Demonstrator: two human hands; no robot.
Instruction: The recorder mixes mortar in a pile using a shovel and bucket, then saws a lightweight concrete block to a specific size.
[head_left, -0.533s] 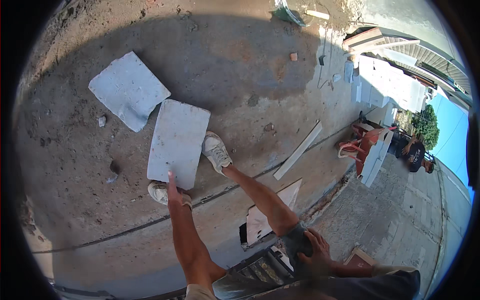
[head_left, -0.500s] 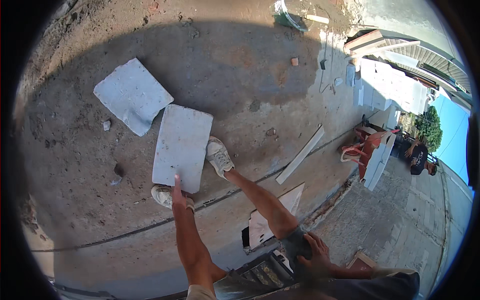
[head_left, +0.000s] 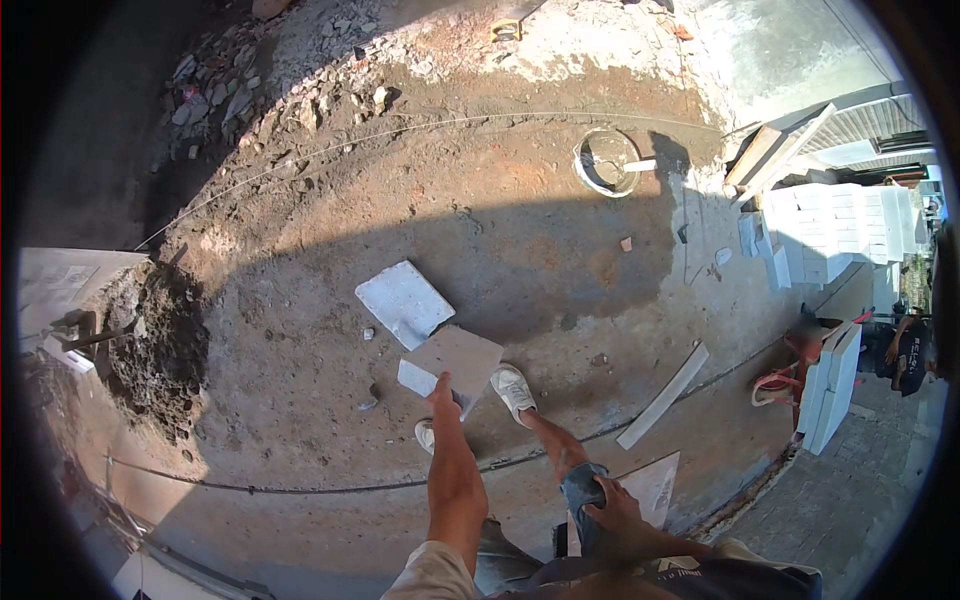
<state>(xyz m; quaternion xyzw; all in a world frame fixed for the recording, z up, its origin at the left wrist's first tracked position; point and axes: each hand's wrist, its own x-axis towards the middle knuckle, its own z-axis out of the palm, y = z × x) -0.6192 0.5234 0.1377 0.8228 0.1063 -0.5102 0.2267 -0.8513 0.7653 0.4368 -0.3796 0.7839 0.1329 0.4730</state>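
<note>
My left hand grips the near edge of a flat, pale block. This block is tilted, with a greyish broad face up and a brighter white side by my fingers; the fingers beneath are hidden. It stands between my two shoes, close to a second white block with a broken edge lying on the ground just beyond. Bent over my right knee, my right hand rests with fingers spread on the cloth of my shorts and holds nothing.
A long pale strip lies to the right. Farther right, a red wheelbarrow carries white blocks, near another person. A round bucket stands far off; stacked white blocks are at the far right. Rubble lies far left.
The block by my left hand has gone from lying flat to tilted, its face now greyish. My view has lifted, showing more far ground. My right hand stays on the knee.
</note>
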